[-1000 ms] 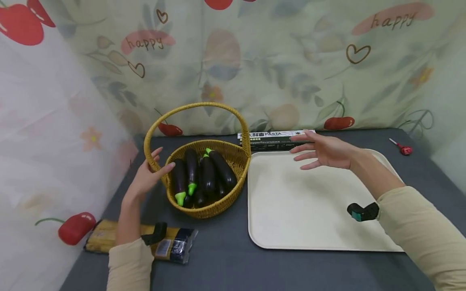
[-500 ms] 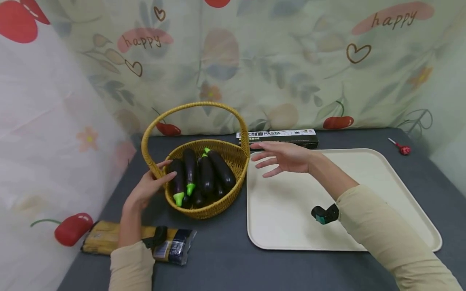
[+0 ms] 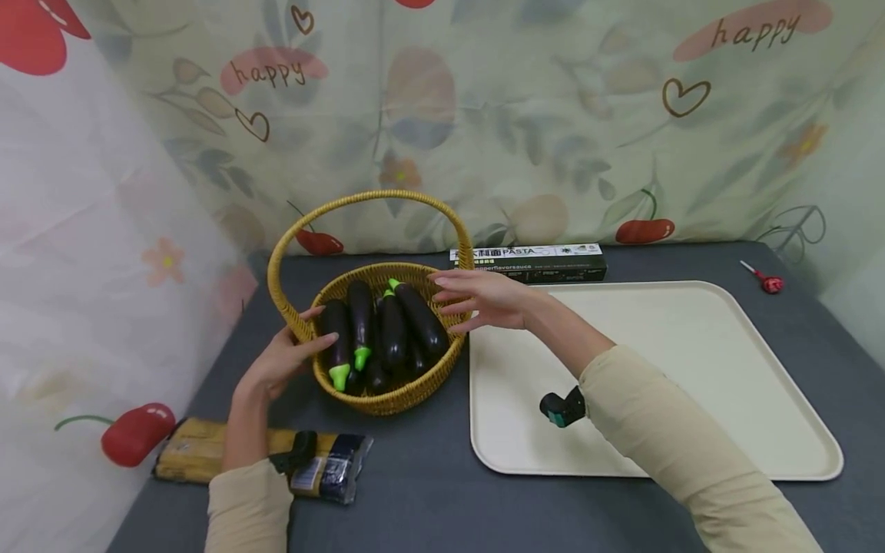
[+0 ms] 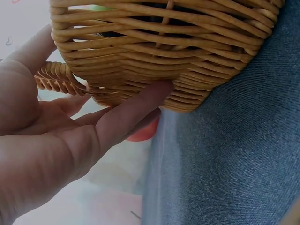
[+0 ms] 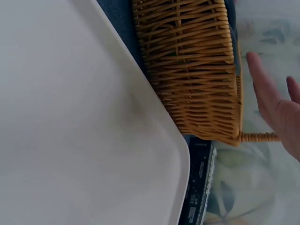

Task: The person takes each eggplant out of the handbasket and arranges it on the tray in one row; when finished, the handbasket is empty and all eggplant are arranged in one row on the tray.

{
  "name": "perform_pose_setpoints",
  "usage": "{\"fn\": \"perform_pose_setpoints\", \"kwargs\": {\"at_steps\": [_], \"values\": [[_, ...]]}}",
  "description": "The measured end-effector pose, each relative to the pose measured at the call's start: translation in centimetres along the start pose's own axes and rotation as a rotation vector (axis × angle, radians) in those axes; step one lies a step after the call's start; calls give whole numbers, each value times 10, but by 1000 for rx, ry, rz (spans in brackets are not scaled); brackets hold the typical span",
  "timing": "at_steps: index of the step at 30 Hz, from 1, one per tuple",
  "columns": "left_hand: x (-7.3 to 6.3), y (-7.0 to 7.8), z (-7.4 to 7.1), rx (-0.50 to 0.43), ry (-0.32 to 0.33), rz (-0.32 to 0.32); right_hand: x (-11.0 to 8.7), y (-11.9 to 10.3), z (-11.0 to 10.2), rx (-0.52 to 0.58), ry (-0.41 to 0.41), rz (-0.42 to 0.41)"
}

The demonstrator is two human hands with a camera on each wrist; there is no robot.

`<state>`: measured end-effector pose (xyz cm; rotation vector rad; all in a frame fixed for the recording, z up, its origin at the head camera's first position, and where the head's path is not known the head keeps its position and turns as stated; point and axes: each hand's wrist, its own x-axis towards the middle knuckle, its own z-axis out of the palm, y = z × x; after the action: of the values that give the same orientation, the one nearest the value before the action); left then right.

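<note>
A woven wicker basket (image 3: 397,402) with a tall arched handle stands left of centre, and several dark purple eggplants (image 3: 394,332) with green caps lie in it. At its left side my left hand (image 3: 282,358) holds the rim by the foot of the handle, thumb over the inside. In the left wrist view, the fingers (image 4: 133,108) lie along the outside of the wicker wall (image 4: 159,51). My right hand (image 3: 489,299) is over the basket's right rim, fingers spread and pointing left towards the eggplants. The right wrist view shows that hand (image 5: 281,110) holding nothing, close above the rim.
A large cream tray (image 3: 650,453) lies right of the basket. Behind it is a dark pasta box (image 3: 553,269). A bag of dry pasta (image 3: 197,449) lies under the left forearm. A red lollipop (image 3: 770,284) is at the far right, and a patterned curtain (image 3: 525,138) hangs behind.
My right hand has moved left from above the tray to the basket's right rim. The left hand has settled slightly further onto the left rim. The basket and eggplants have stayed in place.
</note>
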<state>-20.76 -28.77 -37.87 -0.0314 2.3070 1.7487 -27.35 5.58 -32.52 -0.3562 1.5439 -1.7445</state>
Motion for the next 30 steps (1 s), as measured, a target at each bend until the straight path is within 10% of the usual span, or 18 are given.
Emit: {"fn": "perform_pose_setpoints", "kwargs": {"at_steps": [30], "values": [[5, -10, -3, -39, -84, -29, 56, 0, 17, -302, 196, 194]]}}
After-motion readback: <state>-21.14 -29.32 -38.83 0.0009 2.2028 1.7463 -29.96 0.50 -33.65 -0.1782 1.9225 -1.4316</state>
